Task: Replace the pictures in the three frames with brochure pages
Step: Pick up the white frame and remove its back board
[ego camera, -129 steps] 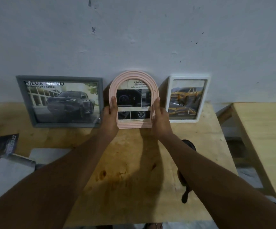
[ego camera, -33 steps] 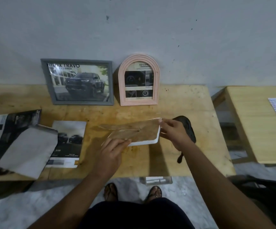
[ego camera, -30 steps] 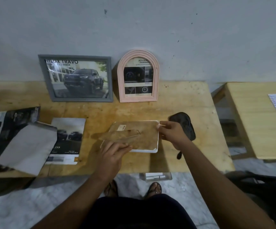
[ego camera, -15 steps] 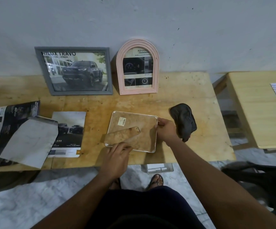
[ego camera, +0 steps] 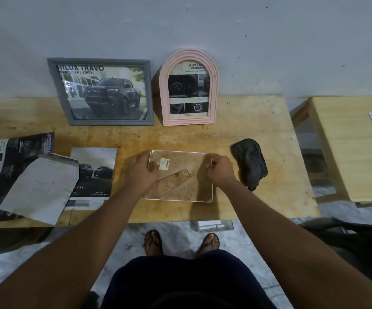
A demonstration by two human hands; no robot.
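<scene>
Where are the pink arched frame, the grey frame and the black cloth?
pink arched frame (ego camera: 165,94), head view, on its left side moulding
grey frame (ego camera: 111,122), head view, on its bottom edge
black cloth (ego camera: 250,162), head view, on its middle

We see the white frame (ego camera: 181,181) face-down on the table (ego camera: 258,134), left hand (ego camera: 141,172) and right hand (ego camera: 220,170) on its sides; grey frame (ego camera: 101,93) and pink arched frame (ego camera: 188,89) lean on the wall.
</scene>
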